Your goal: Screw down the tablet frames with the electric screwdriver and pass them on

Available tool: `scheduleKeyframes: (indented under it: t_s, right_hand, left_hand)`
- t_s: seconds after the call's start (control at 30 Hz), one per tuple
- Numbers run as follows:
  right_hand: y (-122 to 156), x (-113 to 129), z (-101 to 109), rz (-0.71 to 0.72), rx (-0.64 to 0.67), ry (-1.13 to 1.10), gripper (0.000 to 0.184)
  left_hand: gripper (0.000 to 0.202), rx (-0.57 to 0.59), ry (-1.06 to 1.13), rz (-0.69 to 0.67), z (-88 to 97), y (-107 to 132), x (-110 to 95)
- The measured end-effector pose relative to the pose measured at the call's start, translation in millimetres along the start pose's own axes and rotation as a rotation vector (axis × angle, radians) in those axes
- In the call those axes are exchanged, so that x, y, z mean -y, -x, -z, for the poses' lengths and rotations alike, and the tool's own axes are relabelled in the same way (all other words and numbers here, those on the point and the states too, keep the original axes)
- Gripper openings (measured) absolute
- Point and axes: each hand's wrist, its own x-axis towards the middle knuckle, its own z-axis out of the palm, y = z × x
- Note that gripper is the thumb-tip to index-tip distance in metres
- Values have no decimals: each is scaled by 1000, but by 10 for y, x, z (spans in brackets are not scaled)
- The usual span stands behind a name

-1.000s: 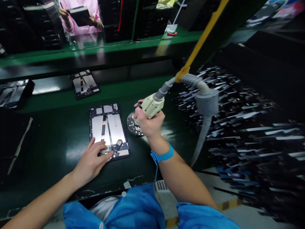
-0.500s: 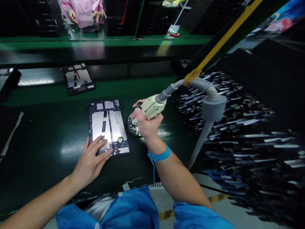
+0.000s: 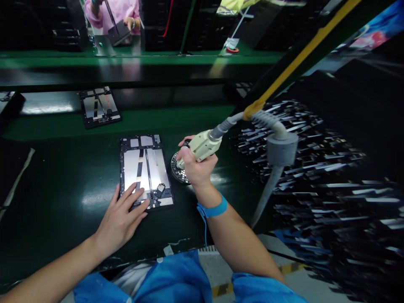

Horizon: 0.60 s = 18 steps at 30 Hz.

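Observation:
An opened tablet chassis [image 3: 145, 168] lies on the dark green bench in front of me, its silver inner plates showing. My left hand [image 3: 121, 219] rests flat on its near left corner, fingers spread. My right hand [image 3: 195, 166] is wrapped round a cream electric screwdriver [image 3: 203, 147], which hangs by a grey hose from a yellow arm [image 3: 296, 59]. The tool's tip points down over a round perforated screw dish [image 3: 179, 169] just right of the tablet. A blue wrist strap [image 3: 213, 209] circles my right wrist.
A second opened tablet [image 3: 99, 105] lies further back on the conveyor belt [image 3: 142, 118]. Another person in pink [image 3: 110, 12] works across the line. Dark stacked trays [image 3: 315, 168] fill the right side. The bench's near edge [image 3: 176, 246] runs by my blue smock.
The view shifted slightly; my hands and the screwdriver have held their places. The far tablet has moved left along the belt. The person in pink has changed what they hold.

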Motion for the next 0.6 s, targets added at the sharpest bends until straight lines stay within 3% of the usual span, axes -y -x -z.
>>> scheduleKeyframes:
  t_s: [0.2, 0.43, 0.6]
  right_hand:
    - [51, 361, -74, -10, -46, -181, 13]
    - [446, 488, -233, -71, 257, -373, 26]
    - [522, 431, -277, -72, 299, -320, 29]
  left_hand:
    - [24, -81, -20, -74, -99, -357, 169]
    - [18, -162, 115, -74, -149, -470, 263]
    - [16, -159, 136, -47, -146, -459, 250]
